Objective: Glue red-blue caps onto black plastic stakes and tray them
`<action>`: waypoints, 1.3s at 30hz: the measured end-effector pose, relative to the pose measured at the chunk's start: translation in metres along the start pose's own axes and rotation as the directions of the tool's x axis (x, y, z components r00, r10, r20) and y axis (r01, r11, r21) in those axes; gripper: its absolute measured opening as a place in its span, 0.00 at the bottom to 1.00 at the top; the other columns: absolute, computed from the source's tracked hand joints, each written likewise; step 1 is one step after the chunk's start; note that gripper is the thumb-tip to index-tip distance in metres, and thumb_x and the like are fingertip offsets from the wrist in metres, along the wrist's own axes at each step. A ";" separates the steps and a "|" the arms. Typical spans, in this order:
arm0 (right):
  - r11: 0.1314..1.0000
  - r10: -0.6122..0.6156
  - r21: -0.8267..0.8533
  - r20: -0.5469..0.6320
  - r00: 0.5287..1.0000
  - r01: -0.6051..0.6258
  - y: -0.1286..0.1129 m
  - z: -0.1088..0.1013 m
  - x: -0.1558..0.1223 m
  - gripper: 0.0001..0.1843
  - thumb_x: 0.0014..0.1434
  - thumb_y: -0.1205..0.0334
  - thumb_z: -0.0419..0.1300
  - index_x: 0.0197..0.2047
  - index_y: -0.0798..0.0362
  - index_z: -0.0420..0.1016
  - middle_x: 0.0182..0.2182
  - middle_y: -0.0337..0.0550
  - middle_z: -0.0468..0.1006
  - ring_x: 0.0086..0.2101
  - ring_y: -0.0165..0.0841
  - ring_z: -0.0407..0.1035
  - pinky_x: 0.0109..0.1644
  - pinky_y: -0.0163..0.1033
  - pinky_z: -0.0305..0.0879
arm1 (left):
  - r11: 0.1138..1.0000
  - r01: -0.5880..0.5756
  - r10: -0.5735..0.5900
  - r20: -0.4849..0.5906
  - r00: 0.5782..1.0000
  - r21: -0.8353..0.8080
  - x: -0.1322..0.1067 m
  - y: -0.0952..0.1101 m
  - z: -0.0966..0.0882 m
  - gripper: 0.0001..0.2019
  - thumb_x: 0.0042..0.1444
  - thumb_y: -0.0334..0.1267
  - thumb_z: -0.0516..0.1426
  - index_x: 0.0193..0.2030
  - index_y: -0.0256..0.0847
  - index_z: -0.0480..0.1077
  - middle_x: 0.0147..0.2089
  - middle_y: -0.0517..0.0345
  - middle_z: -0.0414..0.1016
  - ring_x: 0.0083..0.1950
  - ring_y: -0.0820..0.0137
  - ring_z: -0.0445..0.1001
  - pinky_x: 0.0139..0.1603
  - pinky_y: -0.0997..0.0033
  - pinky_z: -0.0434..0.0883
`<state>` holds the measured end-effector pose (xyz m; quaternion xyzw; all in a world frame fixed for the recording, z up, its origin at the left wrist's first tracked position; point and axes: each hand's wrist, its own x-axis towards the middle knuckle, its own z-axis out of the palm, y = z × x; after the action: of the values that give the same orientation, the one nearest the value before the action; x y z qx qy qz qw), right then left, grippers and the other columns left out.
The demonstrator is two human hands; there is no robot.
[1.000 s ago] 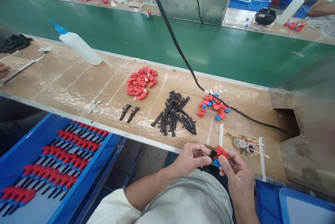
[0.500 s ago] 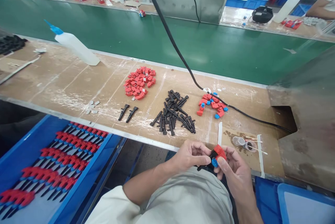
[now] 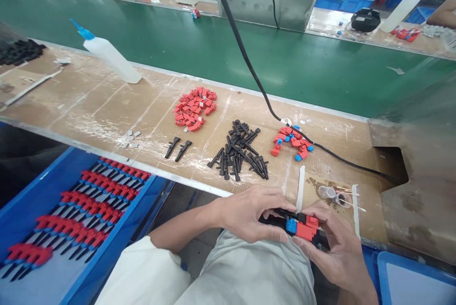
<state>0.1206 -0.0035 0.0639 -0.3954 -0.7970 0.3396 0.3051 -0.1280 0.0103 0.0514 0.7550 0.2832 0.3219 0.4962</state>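
Both hands are meeting at the near edge of the long cardboard-covered counter (image 3: 107, 105), just above the person's pale shirt. The left hand (image 3: 249, 214) is lying palm down, its fingers closed over the left part of a slim black plastic stem (image 3: 290, 213), while the right hand (image 3: 335, 243) is coming in from the lower right, thumb and fingertips pinched on the small red plastic block with a blue button (image 3: 302, 229) — the block is sitting against the stem, right between the two hands. Each grip is clamped, the left on the stem, the right on the red block.

Beyond the hands, a loose heap of black plastic stems (image 3: 238, 155) is lying on the counter, with two more black stems (image 3: 178, 148) set apart to its left. A pile of small red plastic caps (image 3: 194, 108) is sitting further back, and a smaller cluster of red-and-blue blocks (image 3: 292, 141) is lying to the right, touching a black cable (image 3: 256, 81) that is crossing the counter. Just beside the right hand a small clear cup with thin sticks (image 3: 338, 195) is standing on a stained patch.

A white squeeze bottle with a blue nozzle (image 3: 110, 55) is leaning at the counter's far edge, next to the green conveyor belt (image 3: 320, 72). To the lower left, a blue plastic tray (image 3: 32, 191) is holding rows of finished red-and-black pieces (image 3: 89, 210).
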 end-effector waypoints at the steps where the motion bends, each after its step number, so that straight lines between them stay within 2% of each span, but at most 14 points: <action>1: 0.999 -0.036 -0.016 -0.007 0.999 0.036 -0.002 0.000 0.003 0.13 0.62 0.62 0.67 0.50 0.47 0.73 0.35 0.41 0.76 0.33 0.34 0.73 0.35 0.37 0.71 | 0.984 -0.087 0.088 0.003 0.996 0.158 -0.002 0.003 -0.002 0.24 0.63 0.49 0.61 0.58 0.32 0.74 0.43 0.44 0.79 0.41 0.63 0.76 0.44 0.64 0.74; 4: 0.987 -0.143 -0.076 -0.022 0.989 0.141 -0.008 0.001 0.012 0.14 0.61 0.66 0.67 0.50 0.49 0.73 0.34 0.42 0.77 0.32 0.35 0.73 0.33 0.38 0.71 | 0.854 -0.204 0.216 0.032 0.976 0.478 -0.002 0.007 -0.003 0.20 0.68 0.46 0.56 0.57 0.30 0.72 0.46 0.40 0.78 0.45 0.60 0.77 0.46 0.62 0.75; 8: 0.957 -0.220 -0.200 -0.026 0.975 0.210 -0.015 -0.001 0.018 0.15 0.60 0.69 0.66 0.50 0.50 0.73 0.36 0.44 0.78 0.34 0.35 0.75 0.36 0.38 0.74 | 0.747 -0.237 0.242 0.077 0.967 0.621 0.002 0.010 -0.003 0.17 0.69 0.42 0.54 0.56 0.30 0.71 0.45 0.43 0.77 0.43 0.62 0.76 0.43 0.64 0.75; 11: 0.914 -0.284 -0.304 -0.011 0.959 0.268 -0.018 -0.002 0.015 0.15 0.60 0.68 0.65 0.50 0.52 0.73 0.37 0.46 0.79 0.34 0.37 0.76 0.37 0.39 0.75 | 0.733 -0.271 0.285 0.081 0.955 0.624 0.003 0.013 -0.004 0.15 0.69 0.41 0.54 0.53 0.31 0.71 0.42 0.46 0.75 0.41 0.63 0.74 0.43 0.65 0.75; 15: 0.871 -0.365 -0.361 -0.026 0.930 0.332 -0.020 0.003 0.008 0.18 0.58 0.67 0.65 0.52 0.51 0.72 0.34 0.46 0.80 0.31 0.37 0.76 0.31 0.40 0.74 | 0.753 -0.331 0.348 0.083 0.934 0.569 -0.002 0.013 -0.003 0.12 0.69 0.39 0.53 0.51 0.32 0.70 0.39 0.48 0.73 0.39 0.66 0.71 0.43 0.66 0.74; 21: 0.879 -0.379 -0.340 -0.075 0.922 0.333 -0.020 0.016 0.004 0.19 0.53 0.67 0.67 0.49 0.47 0.73 0.25 0.40 0.77 0.20 0.33 0.68 0.21 0.38 0.63 | 0.774 -0.335 0.340 0.095 0.936 0.537 -0.013 0.012 -0.002 0.09 0.68 0.35 0.54 0.51 0.34 0.68 0.38 0.48 0.71 0.38 0.65 0.68 0.40 0.66 0.73; 26: 0.846 -0.383 -0.414 -0.036 0.923 0.335 -0.020 0.019 0.001 0.22 0.54 0.67 0.68 0.52 0.49 0.72 0.30 0.44 0.80 0.27 0.37 0.75 0.26 0.39 0.68 | 0.765 -0.332 0.316 0.128 0.940 0.551 -0.016 0.013 -0.005 0.12 0.69 0.36 0.54 0.55 0.32 0.66 0.42 0.46 0.72 0.40 0.65 0.70 0.43 0.67 0.73; 30: 0.804 -0.390 -0.480 0.018 0.921 0.350 -0.023 0.018 0.000 0.21 0.58 0.66 0.67 0.54 0.51 0.71 0.33 0.46 0.81 0.30 0.38 0.76 0.28 0.39 0.69 | 0.744 -0.353 0.359 0.107 0.927 0.567 -0.018 0.007 -0.003 0.13 0.69 0.36 0.54 0.56 0.31 0.64 0.41 0.46 0.72 0.39 0.64 0.69 0.41 0.66 0.73; 35: 0.774 -0.455 -0.502 -0.018 0.890 0.386 -0.025 0.023 -0.003 0.23 0.56 0.68 0.68 0.55 0.54 0.73 0.31 0.46 0.80 0.28 0.37 0.75 0.29 0.40 0.70 | 0.742 -0.378 0.432 0.036 0.901 0.553 -0.021 0.001 0.005 0.13 0.67 0.31 0.53 0.56 0.32 0.64 0.39 0.47 0.72 0.37 0.64 0.69 0.37 0.65 0.72; 39: 0.793 -0.459 -0.477 -0.058 0.887 0.379 -0.025 0.029 -0.004 0.24 0.54 0.69 0.69 0.54 0.52 0.74 0.29 0.43 0.79 0.25 0.36 0.73 0.27 0.39 0.69 | 0.756 -0.393 0.436 0.045 0.899 0.524 -0.023 -0.003 0.007 0.14 0.65 0.32 0.55 0.56 0.32 0.64 0.40 0.47 0.73 0.37 0.64 0.69 0.37 0.64 0.72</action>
<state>0.0905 -0.0267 0.0659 -0.2961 -0.8922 0.0332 0.3395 -0.1372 -0.0095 0.0416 0.8908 0.2049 0.3645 0.1777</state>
